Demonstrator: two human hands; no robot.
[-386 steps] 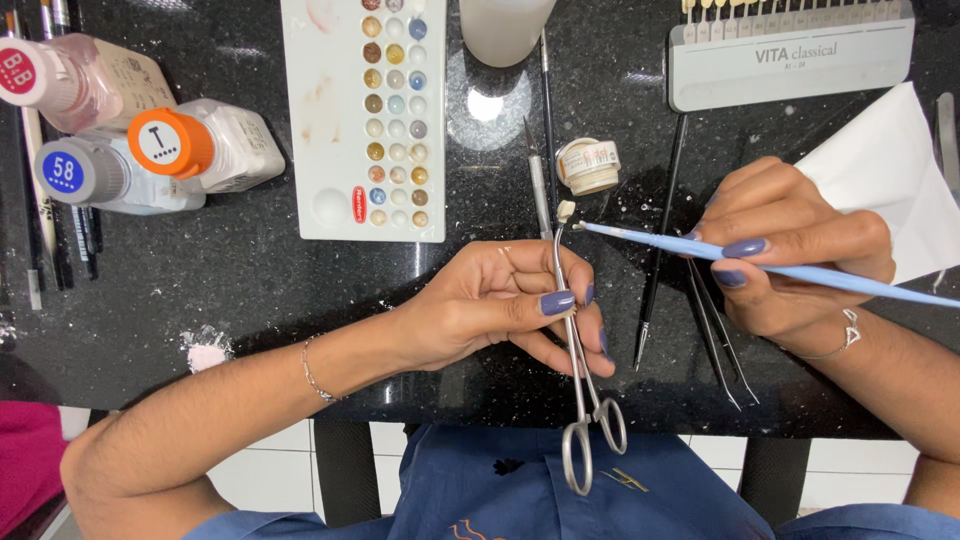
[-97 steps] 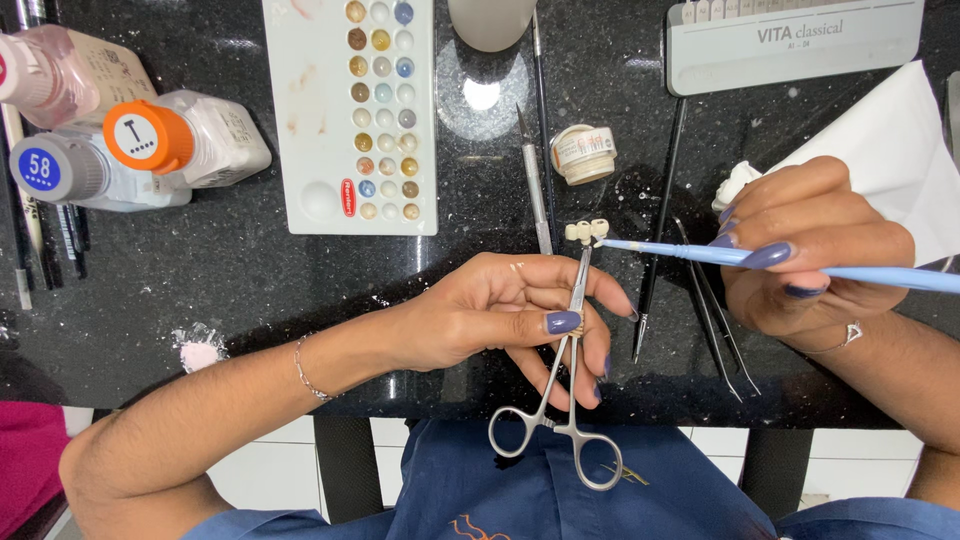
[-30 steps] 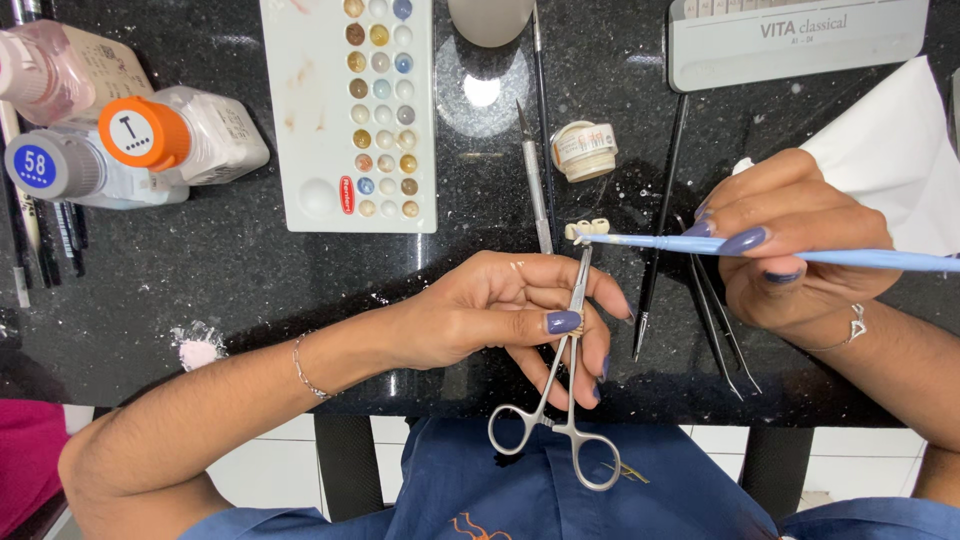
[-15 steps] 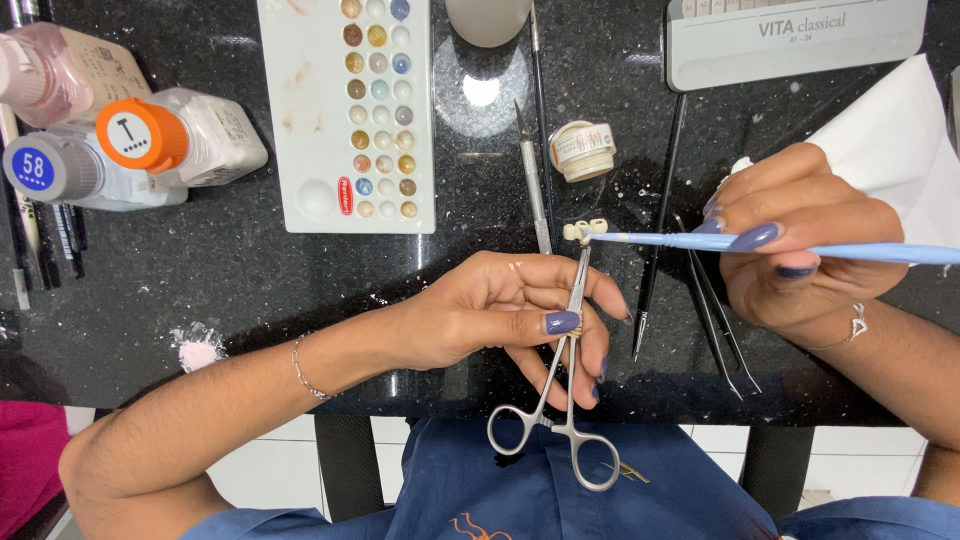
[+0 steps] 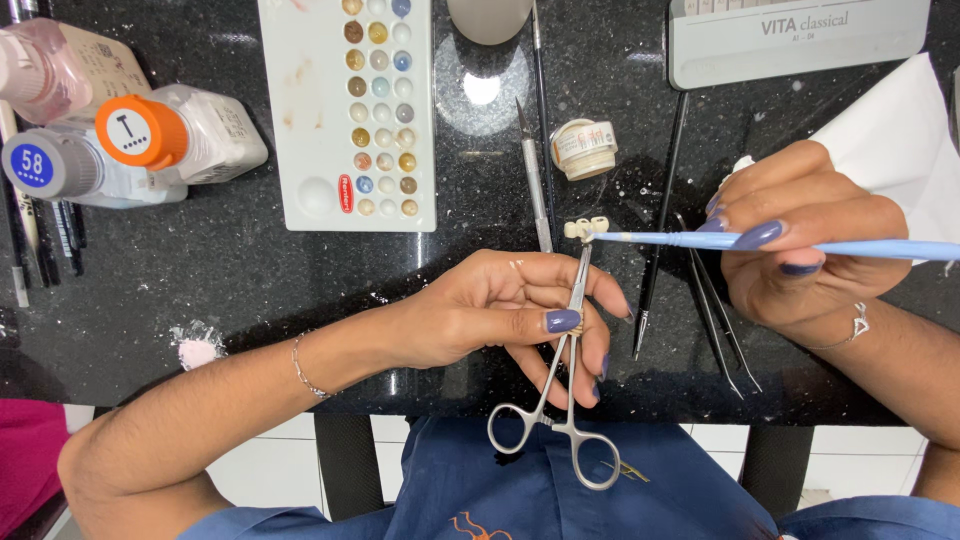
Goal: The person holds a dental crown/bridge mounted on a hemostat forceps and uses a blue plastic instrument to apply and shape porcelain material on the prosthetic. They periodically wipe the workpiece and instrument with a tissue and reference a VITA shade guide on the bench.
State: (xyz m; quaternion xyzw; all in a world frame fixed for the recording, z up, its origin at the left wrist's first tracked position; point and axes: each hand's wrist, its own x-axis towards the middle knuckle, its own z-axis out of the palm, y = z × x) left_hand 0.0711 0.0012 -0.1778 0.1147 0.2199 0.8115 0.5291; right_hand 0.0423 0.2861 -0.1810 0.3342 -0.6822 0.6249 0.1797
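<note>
Countertop (image 5: 250, 290), black and speckled, lies under left hand (image 5: 500, 315) gripping forceps (image 5: 568, 380), right hand (image 5: 800, 245) pinching brush (image 5: 700, 240).

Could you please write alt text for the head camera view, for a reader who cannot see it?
The left hand holds steel forceps gripping a small tooth-coloured dental piece, while the right hand touches a blue brush to it. Behind, on the black counter, lie a white colour palette, bottles and hand tools.

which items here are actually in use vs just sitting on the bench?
In use: left hand holding forceps clamped on a small tooth piece; right hand holding a blue brush touching that piece.

Lying about: colour palette, small jar, bottles, shade guide, white tissue, spare tools.
</note>
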